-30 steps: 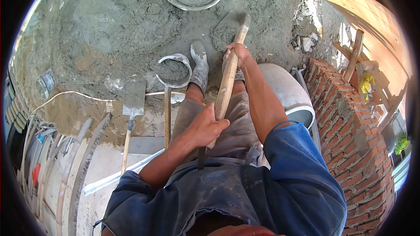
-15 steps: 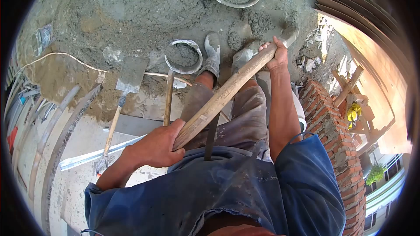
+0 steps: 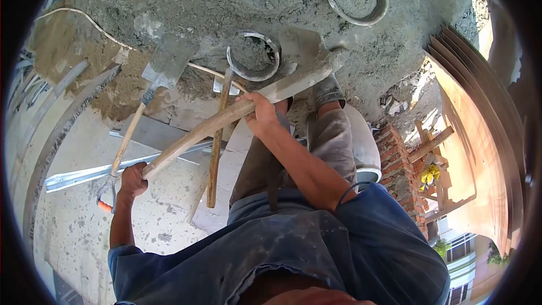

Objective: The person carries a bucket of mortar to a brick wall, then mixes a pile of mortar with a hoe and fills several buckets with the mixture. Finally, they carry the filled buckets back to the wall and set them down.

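A long wooden-handled hoe (image 3: 209, 127) crosses in front of me, its mortar-caked blade (image 3: 305, 45) lying at the grey mix. My left hand (image 3: 134, 179) is wrapped round the rear end of the handle. Further up the same handle, my right hand (image 3: 261, 114) is closed on it, fingers curled over the wood. Just beyond the right hand stands a bucket (image 3: 275, 59) with grey mortar inside.
Wet mortar (image 3: 226, 0) covers the ground ahead, with a second filled bucket (image 3: 385, 0) on it. At left lies a shovel (image 3: 131, 133); a loose wooden handle (image 3: 215, 152) lies nearer. A brick wall (image 3: 395, 158) and stacked boards (image 3: 480, 90) stand at right.
Both hands have moved left with the hoe, the left hand outward, the right hand in across my legs. The hoe's blade has come into view, and my view has shifted.
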`<act>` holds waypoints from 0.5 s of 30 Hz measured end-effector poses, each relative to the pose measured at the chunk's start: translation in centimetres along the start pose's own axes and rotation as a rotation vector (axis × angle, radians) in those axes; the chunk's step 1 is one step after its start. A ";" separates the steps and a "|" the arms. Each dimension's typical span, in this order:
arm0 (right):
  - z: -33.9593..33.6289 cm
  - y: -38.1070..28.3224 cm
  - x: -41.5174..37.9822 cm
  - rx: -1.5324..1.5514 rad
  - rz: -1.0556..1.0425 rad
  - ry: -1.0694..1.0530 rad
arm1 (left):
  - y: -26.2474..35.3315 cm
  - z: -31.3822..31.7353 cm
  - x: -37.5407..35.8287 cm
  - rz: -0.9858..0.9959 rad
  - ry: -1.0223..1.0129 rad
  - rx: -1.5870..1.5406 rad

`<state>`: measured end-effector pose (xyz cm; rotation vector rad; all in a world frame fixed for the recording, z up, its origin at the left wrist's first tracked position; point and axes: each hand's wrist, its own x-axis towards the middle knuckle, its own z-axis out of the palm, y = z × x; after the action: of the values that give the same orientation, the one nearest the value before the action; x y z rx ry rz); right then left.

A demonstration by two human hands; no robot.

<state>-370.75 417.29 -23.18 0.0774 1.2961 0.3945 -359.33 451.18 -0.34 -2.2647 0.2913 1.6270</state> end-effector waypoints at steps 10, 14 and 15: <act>16.7 -18.0 -9.3 -0.553 -0.651 -0.192 | 16.2 4.2 8.1 0.275 0.330 -0.746; 28.3 -26.3 -8.5 -0.795 -0.958 -0.186 | 27.8 -3.2 11.7 0.424 0.270 -1.096; 30.5 -29.0 -6.8 -0.866 -0.978 -0.162 | 30.5 -5.5 13.0 0.479 0.276 -1.158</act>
<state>-336.30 393.04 -16.40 -1.1848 0.7806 0.0634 -361.15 421.33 -15.66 -3.5040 -0.1225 2.0167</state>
